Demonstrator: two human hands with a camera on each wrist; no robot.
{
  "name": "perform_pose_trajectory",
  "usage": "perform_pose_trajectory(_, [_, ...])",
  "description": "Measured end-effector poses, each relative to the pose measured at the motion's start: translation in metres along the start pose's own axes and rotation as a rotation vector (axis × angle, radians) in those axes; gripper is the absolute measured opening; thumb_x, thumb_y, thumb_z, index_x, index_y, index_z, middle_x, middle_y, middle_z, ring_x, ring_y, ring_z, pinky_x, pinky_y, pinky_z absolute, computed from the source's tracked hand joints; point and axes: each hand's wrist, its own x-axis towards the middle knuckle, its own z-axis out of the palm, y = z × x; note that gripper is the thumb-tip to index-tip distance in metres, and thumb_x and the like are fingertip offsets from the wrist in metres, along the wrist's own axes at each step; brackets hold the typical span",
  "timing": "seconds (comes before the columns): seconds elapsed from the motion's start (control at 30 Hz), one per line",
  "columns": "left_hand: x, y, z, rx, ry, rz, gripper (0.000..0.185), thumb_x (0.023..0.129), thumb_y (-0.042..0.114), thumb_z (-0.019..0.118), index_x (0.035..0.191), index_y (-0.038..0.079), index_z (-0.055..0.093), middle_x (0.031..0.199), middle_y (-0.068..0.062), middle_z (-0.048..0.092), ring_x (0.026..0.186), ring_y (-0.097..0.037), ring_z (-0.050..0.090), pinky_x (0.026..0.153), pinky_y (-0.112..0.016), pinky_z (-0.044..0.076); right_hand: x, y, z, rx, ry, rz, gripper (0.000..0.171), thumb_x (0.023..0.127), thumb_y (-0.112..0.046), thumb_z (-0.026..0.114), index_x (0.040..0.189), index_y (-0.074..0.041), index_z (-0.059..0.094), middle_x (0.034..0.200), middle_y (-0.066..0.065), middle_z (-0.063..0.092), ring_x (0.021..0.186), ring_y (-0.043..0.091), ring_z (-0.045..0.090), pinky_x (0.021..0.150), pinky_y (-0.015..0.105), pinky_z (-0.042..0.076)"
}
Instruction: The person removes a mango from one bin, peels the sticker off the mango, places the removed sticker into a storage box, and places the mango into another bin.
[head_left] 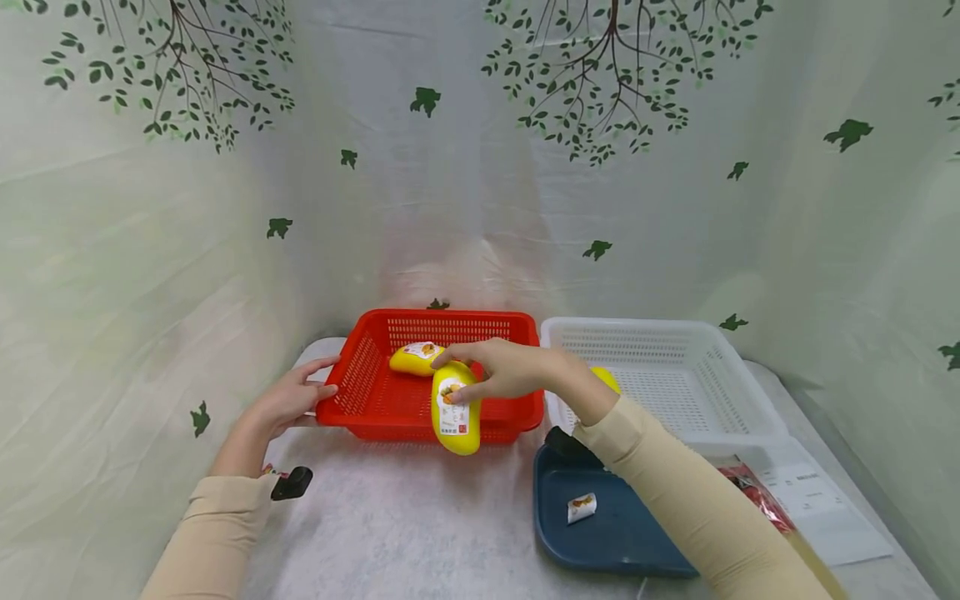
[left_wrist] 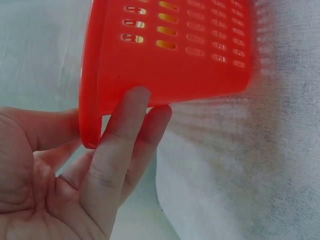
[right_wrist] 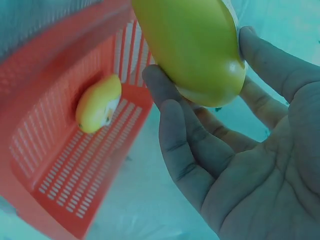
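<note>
In the head view, a red basket [head_left: 420, 400] sits at the centre of the frame on the table [head_left: 405, 525], with a white basket [head_left: 675, 375] just beside it to the right. The right hand [head_left: 502, 369] reaches in from the lower right and grasps a yellow mango [head_left: 454, 415] by its upper end, fingers curled round it; the fruit hangs over the red basket's near rim, its label facing the camera. A second yellow mango [head_left: 415, 357] lies inside the red basket, towards the back. The left hand [head_left: 288, 402] rests against the basket's left corner with fingers extended, loose rather than clenched. In the lower right, a dark blue tray [head_left: 600, 542] holds a small white packet [head_left: 581, 507]. A bit of another yellow fruit [head_left: 606, 379] peeks out of the white basket behind the right wrist.

The left wrist view fills its upper half with the red basket's wall [left_wrist: 170, 55]. The left hand's fingers [left_wrist: 122, 145] lie straight against the underside of the rim, touching it without closing round it.

In the right wrist view, the held mango [right_wrist: 192, 47] sits at the top centre, pinched between fingers [right_wrist: 170, 115] and thumb. To the left, the other mango [right_wrist: 97, 104] lies on the slotted floor of the red basket [right_wrist: 60, 165].
</note>
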Motion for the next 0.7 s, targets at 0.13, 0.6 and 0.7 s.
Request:
perform_pose_trajectory(0.13, [-0.001,0.0,-0.001,-0.003,0.003,0.001,0.069,0.113,0.012,0.05,0.173,0.012,0.017,0.146,-0.037,0.053,0.092,-0.019,0.074,0.086,-0.042,0.068,-0.008,0.0,0.015,0.038,-0.019,-0.032,0.057,0.099,-0.04,0.078,0.151,-0.031,0.058,0.133,-0.006,0.065,0.113,0.02,0.06,0.087,0.029,0.059])
perform_pose_trajectory(0.6, [-0.002,-0.003,-0.004,-0.006,-0.011,0.027,0.069,0.112,0.013,0.053,0.172,0.009,0.018,0.143,-0.036,0.055,0.092,-0.02,0.075,0.085,-0.041,0.068,-0.023,0.015,0.074,0.17,-0.103,-0.043,0.053,0.097,-0.038,0.079,0.147,-0.03,0.061,0.124,-0.013,0.068,0.108,0.009,0.061,0.087,0.021,0.058])
perform_pose_trajectory(0.7, [-0.001,-0.004,-0.006,-0.023,-0.031,0.046,0.071,0.111,0.015,0.056,0.171,0.008,0.019,0.138,-0.033,0.059,0.092,-0.019,0.075,0.086,-0.042,0.068,-0.022,0.016,0.084,0.164,-0.12,-0.046,0.051,0.097,-0.039,0.079,0.145,-0.033,0.062,0.119,-0.015,0.067,0.104,0.008,0.061,0.085,0.02,0.058])
